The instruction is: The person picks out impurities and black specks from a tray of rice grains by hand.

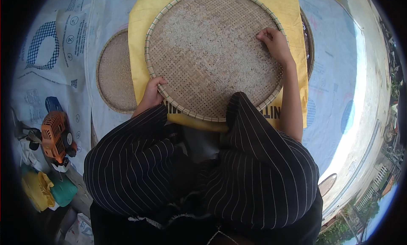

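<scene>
Head view: a round woven tray (203,88) spread with rice (212,37) lies on a yellow sack (140,33), just beyond the person's striped knees. Left hand (152,90) is clamped on the tray's near-left rim. Right hand (275,42) rests on the rice by the right rim, fingers curled; whether it pinches anything cannot be told. A second tray (112,73) lies partly under the sack; an orange engine (54,137) sits far left.
</scene>
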`<move>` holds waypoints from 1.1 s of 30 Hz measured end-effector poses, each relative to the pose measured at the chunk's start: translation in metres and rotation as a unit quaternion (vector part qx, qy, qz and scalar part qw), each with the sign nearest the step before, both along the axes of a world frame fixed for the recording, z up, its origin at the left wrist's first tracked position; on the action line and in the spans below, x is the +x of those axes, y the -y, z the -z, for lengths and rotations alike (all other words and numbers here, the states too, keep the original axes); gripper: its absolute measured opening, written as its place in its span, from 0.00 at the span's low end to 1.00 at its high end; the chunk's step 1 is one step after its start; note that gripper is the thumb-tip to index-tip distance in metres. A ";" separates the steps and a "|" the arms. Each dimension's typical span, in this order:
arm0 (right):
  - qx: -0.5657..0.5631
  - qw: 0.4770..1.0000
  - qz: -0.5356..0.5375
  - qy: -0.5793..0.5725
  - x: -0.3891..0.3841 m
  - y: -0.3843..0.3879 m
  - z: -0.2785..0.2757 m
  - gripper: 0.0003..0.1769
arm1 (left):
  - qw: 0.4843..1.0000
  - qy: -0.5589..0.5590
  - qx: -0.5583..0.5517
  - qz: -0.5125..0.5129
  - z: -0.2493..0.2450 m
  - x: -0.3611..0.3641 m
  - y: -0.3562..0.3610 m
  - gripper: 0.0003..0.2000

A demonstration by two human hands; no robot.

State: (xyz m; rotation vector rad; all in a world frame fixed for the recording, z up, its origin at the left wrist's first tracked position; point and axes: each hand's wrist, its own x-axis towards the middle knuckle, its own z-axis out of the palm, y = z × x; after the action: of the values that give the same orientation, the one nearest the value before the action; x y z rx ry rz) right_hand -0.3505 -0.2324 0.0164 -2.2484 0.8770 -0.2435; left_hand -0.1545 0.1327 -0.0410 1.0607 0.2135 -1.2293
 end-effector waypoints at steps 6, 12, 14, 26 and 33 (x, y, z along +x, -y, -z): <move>0.596 0.740 0.008 0.311 -0.019 -0.003 -0.012 0.05 | 1.000 0.002 -0.013 -0.013 -0.004 -0.002 0.002 0.26; 0.715 0.530 -0.036 0.455 -0.020 -0.012 -0.019 0.05 | 1.000 -0.003 -0.015 -0.014 -0.001 -0.001 0.001 0.25; 0.669 0.626 0.015 0.401 -0.022 -0.005 -0.023 0.06 | 1.000 -0.002 -0.013 -0.015 -0.002 -0.001 0.001 0.25; 0.512 0.806 0.039 0.294 -0.029 -0.005 -0.026 0.17 | 1.000 -0.003 -0.018 -0.020 0.006 0.001 -0.001 0.25; 0.003 0.997 0.070 -0.035 -0.020 -0.026 -0.014 0.09 | 1.000 0.006 -0.016 -0.025 0.001 -0.001 0.001 0.25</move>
State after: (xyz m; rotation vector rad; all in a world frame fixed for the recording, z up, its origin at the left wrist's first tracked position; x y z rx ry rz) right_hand -0.3702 -0.2067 0.0307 -2.2038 1.0720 -0.2275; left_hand -0.1554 0.1321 -0.0415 1.0286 0.2092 -1.1780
